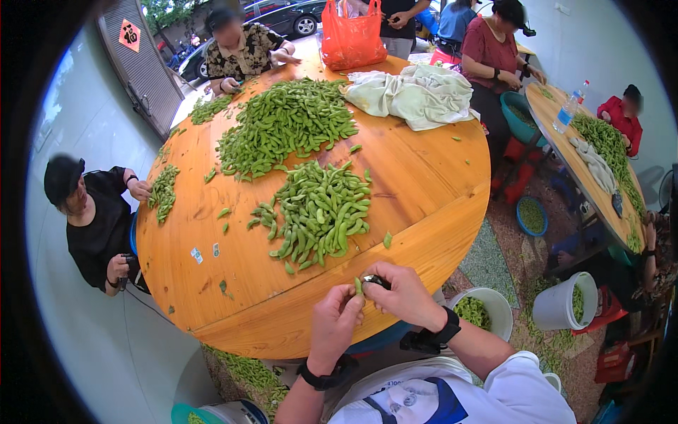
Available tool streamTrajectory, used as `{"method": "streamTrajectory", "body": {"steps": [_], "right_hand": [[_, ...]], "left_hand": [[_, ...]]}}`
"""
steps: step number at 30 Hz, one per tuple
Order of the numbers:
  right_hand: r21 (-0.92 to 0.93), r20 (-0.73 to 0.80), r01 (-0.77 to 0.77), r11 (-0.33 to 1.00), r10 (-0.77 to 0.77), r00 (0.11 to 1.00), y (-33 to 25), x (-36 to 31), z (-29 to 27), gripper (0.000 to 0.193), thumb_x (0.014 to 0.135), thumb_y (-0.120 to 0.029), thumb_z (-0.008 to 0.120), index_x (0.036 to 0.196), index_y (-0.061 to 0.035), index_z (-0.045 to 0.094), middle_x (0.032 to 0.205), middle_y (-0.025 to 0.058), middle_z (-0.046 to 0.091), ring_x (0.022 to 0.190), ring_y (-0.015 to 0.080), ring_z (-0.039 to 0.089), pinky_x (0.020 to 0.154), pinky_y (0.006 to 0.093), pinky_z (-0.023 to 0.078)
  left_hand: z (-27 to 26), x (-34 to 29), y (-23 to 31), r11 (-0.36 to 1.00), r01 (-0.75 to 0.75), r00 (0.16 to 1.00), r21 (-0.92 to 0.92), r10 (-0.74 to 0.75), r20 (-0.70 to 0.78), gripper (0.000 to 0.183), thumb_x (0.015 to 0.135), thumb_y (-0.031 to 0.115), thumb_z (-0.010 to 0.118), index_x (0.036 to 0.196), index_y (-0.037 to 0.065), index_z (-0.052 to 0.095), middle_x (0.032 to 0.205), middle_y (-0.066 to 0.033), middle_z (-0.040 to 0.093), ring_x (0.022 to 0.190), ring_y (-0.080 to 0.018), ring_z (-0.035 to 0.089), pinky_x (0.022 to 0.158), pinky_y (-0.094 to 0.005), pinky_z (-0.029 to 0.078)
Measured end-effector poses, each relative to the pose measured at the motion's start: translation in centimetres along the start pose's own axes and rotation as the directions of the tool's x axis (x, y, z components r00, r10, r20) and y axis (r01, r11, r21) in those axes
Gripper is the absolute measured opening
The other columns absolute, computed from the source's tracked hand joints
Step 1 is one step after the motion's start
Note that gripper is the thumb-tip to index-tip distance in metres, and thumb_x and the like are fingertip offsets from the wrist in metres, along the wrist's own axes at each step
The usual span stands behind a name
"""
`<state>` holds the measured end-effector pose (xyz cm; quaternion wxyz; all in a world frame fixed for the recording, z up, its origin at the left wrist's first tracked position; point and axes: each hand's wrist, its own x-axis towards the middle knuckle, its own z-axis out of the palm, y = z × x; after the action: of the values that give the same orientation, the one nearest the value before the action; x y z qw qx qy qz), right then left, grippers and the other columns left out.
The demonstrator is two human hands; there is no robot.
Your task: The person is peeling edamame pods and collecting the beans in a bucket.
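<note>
Close to the near edge of the round wooden table (424, 237), my two hands meet. My left hand (337, 316) is closed on a green soybean pod (358, 286), pinching it upright by its lower part. In my right hand (406, 295) is a small shiny dark tool (376, 281), its end close against the pod; the fingers hide its exact kind. Beyond my hands lies a loose heap of green pods (325, 212), and behind that rises a larger mound of pods (286, 124).
A crumpled pale cloth (417, 95) and a red plastic bag (351, 35) sit at the table's far side. Two people work at its left and far left. A white bucket (500, 311) stands by my right arm. Another table (558, 120) with pods is at right.
</note>
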<state>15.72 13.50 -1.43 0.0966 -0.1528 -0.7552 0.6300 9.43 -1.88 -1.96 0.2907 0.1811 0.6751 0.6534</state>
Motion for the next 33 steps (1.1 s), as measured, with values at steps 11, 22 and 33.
{"method": "streamTrajectory", "body": {"steps": [11, 22, 33], "right_hand": [[0.016, 0.006, -0.057, 0.998, 0.057, 0.998, 0.2, 0.3, -0.1, 0.013, 0.087, -0.012, 0.060, 0.086, 0.0013, 0.061, 0.063, 0.0037, 0.057, 0.054, 0.0071, 0.055, 0.049, 0.0253, 0.044], [-0.073, -0.026, -0.038, 0.997, 0.037, 0.999, 0.5, 0.2, -0.1, 0.011, 0.090, -0.009, 0.055, 0.087, 0.0013, 0.059, 0.067, 0.0010, 0.062, 0.056, 0.0060, 0.058, 0.050, 0.0227, 0.047], [0.302, 0.144, -0.187, 0.935, 0.149, 0.978, 0.4, 1.4, -0.1, 0.010, 0.092, -0.011, 0.056, 0.093, -0.0015, 0.059, 0.070, 0.0010, 0.061, 0.053, 0.0067, 0.057, 0.049, 0.0221, 0.048]], "left_hand": [[1.2, -0.2, -0.4, 0.877, -0.221, 0.962, 0.427, 0.269, -0.054, 0.016, 0.094, 0.008, 0.057, 0.106, -0.003, 0.059, 0.085, -0.0123, 0.065, 0.071, -0.0220, 0.063, 0.064, -0.0311, 0.050], [2.8, -0.1, -0.8, 0.603, -0.349, 0.888, 0.718, 0.456, 0.049, 0.019, 0.095, 0.008, 0.052, 0.112, -0.001, 0.050, 0.092, -0.0236, 0.057, 0.086, -0.0433, 0.059, 0.068, -0.0474, 0.047], [-0.2, 1.2, -0.6, 0.983, 0.049, 0.998, -0.179, -0.042, 0.043, 0.020, 0.102, 0.016, 0.046, 0.104, 0.001, 0.059, 0.082, -0.0024, 0.060, 0.058, -0.0090, 0.054, 0.050, -0.0219, 0.042]]}}
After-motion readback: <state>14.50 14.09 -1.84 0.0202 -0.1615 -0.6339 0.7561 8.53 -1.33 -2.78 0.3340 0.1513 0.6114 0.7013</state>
